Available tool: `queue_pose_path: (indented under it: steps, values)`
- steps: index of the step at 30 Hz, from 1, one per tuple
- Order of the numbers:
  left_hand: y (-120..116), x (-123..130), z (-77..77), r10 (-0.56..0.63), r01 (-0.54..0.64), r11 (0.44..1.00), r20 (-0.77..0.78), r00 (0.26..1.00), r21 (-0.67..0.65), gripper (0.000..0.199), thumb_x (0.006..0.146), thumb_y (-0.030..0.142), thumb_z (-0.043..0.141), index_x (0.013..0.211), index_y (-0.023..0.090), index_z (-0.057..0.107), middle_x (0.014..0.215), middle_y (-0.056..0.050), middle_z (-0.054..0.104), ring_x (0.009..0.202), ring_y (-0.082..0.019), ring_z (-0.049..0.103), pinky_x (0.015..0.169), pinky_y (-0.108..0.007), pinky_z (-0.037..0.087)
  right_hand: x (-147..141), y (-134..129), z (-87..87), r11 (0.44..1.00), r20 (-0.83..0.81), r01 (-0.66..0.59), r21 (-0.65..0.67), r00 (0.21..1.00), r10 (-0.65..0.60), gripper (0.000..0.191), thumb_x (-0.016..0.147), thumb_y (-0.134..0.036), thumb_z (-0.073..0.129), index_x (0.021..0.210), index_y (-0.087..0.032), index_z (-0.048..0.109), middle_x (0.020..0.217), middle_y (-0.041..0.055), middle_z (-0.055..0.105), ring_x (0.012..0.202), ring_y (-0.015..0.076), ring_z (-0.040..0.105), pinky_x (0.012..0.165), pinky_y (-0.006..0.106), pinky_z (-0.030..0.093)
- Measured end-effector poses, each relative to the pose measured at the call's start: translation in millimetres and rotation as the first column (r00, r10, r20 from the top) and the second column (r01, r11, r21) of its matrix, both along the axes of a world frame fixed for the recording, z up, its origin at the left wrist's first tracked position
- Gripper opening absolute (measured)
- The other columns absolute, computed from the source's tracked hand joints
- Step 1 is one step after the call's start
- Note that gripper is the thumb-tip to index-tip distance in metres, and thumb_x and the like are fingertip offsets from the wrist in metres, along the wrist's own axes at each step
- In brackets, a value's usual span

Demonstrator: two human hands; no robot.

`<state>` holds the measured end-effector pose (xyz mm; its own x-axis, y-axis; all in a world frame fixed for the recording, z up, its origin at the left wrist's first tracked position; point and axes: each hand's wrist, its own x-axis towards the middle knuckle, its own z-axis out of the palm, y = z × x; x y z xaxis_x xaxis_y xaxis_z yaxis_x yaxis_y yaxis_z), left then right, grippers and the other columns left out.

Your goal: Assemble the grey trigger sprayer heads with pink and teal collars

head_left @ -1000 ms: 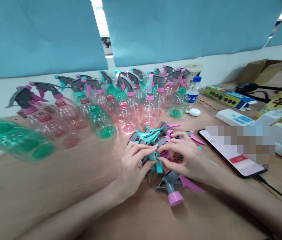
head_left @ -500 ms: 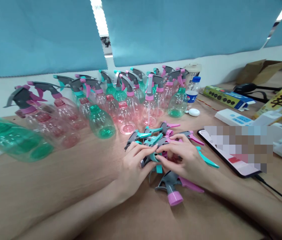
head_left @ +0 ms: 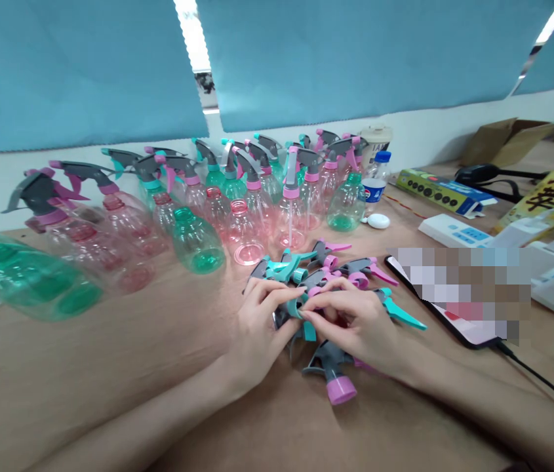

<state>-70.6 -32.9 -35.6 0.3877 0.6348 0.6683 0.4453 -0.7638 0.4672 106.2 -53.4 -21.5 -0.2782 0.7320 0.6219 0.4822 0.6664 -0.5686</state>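
Note:
My left hand (head_left: 259,328) is closed around a grey trigger spray head with a teal collar (head_left: 295,307), the collar opening facing right. My right hand (head_left: 362,321) is closed in a pinch, thumb and forefinger tips at that opening; whatever lies between them is too small or hidden to name. Beyond the hands lies a pile of loose spray heads in grey with pink or teal parts, among them a teal-trigger one (head_left: 286,267) and a pink-trigger one (head_left: 362,270). Nearer to me, a grey spray head with a pink collar (head_left: 341,389) rests below my right hand.
Pink and green clear bottles, several topped with spray heads, crowd the back, including an uncapped green bottle (head_left: 200,246). More green bottles (head_left: 25,278) lie at left. A phone (head_left: 458,314) on a cable, a power strip (head_left: 454,233) and a drink bottle (head_left: 375,180) are at right.
My right hand's fingers have shifted slightly at the teal collar, baring more of its opening. My left hand keeps its hold on the spray head. The view has turned a little.

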Motion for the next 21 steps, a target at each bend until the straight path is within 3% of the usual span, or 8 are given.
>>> queue_pose_path:
  steps: [5,9,16,21]
  values:
    - [-0.4,0.6,0.7,-0.029,0.029,0.999,-0.013,1.000,0.022,0.027,0.080,0.016,0.068,0.105,0.022,0.061,0.089,-0.003,0.061,0.086,-0.019,0.054,0.074,-0.033,0.049,2.2,1.7,-1.3,0.995,0.009,0.033,0.093,0.999,-0.034,0.013,0.085,-0.015,0.057,0.080,-0.019,0.067,0.064,-0.0023,0.068,0.052,0.0109,0.052,0.075,0.033,0.042]
    - [-1.7,0.5,2.7,-0.016,0.016,1.000,-0.015,1.000,-0.005,0.027,0.080,0.015,0.067,0.105,0.022,0.061,0.091,-0.003,0.062,0.088,-0.019,0.054,0.076,-0.034,0.049,6.1,3.6,1.4,0.992,0.077,0.076,0.101,0.993,-0.084,0.011,0.084,-0.014,0.056,0.081,-0.018,0.066,0.056,-0.0040,0.063,0.049,0.0102,0.049,0.080,0.035,0.040]
    - [-1.1,-0.1,2.8,0.076,-0.072,0.994,0.044,0.996,-0.086,0.027,0.081,0.018,0.065,0.107,0.021,0.058,0.097,-0.004,0.064,0.090,-0.021,0.056,0.076,-0.035,0.048,6.1,1.6,0.6,0.996,0.105,-0.084,0.042,0.991,0.079,0.021,0.089,-0.026,0.052,0.105,-0.017,0.063,0.065,-0.0020,0.067,0.059,0.0129,0.055,0.085,0.038,0.041]
    - [-3.8,-0.6,3.4,0.061,-0.059,0.997,0.049,0.997,-0.054,0.035,0.078,0.015,0.066,0.111,0.021,0.056,0.099,-0.005,0.064,0.089,-0.020,0.056,0.074,-0.033,0.048,8.6,-1.2,2.4,0.996,0.112,-0.047,0.076,0.993,0.038,0.023,0.091,-0.026,0.048,0.111,-0.020,0.059,0.067,-0.0026,0.067,0.060,0.0140,0.058,0.087,0.040,0.041]
